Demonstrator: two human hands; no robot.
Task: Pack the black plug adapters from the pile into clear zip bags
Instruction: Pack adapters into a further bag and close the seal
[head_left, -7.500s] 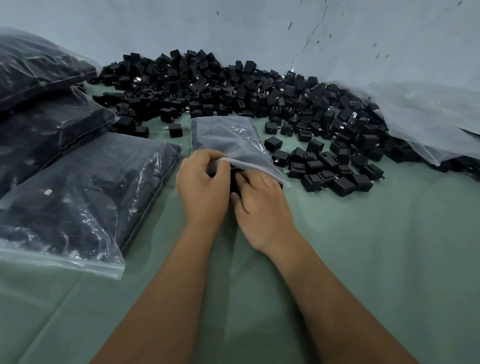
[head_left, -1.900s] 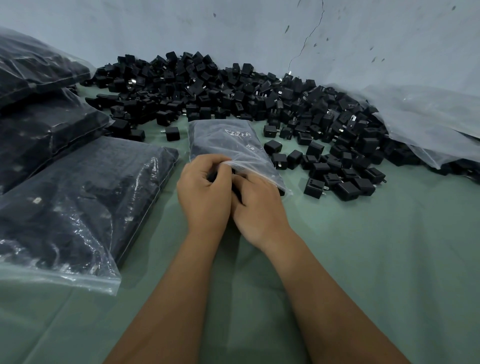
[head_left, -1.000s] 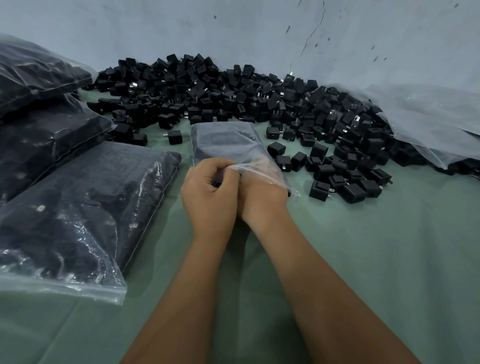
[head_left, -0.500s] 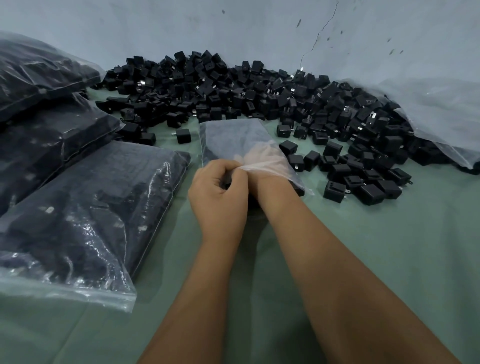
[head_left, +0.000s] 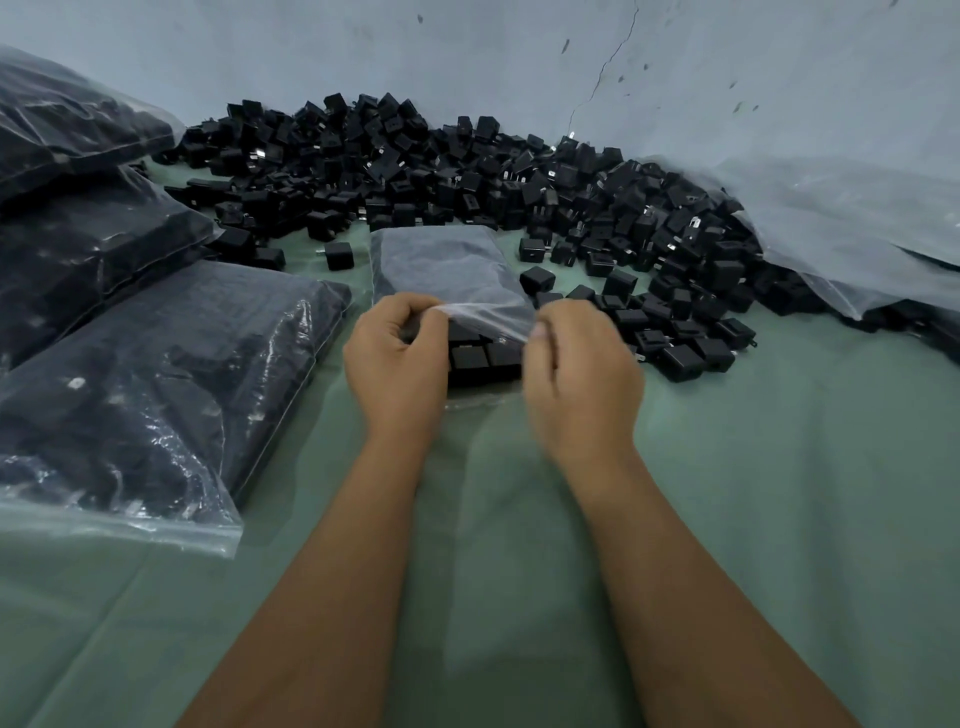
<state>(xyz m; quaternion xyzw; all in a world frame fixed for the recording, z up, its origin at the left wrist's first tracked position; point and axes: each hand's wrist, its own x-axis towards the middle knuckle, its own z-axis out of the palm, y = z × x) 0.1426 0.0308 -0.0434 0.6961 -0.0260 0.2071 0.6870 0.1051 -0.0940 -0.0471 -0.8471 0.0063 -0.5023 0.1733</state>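
A clear zip bag (head_left: 441, 265) filled with black plug adapters lies on the green cloth (head_left: 753, 493) in front of me, its mouth toward me. My left hand (head_left: 397, 364) pinches the left end of the bag's top lip. My right hand (head_left: 579, 374) pinches the right end of the same lip. The lip is stretched between them, and several adapters (head_left: 480, 353) show in the open mouth. The big pile of loose black adapters (head_left: 467, 176) spreads behind and to the right of the bag.
Three filled zip bags lie at the left: the nearest (head_left: 150, 384), one behind it (head_left: 88, 244) and one at the far left (head_left: 67, 124). Empty clear bags (head_left: 857, 223) are heaped at the right, against the pale wall (head_left: 467, 52).
My right hand has come out of the bag's mouth and moved right to the lip's right end. My left hand keeps its pinch on the left end.
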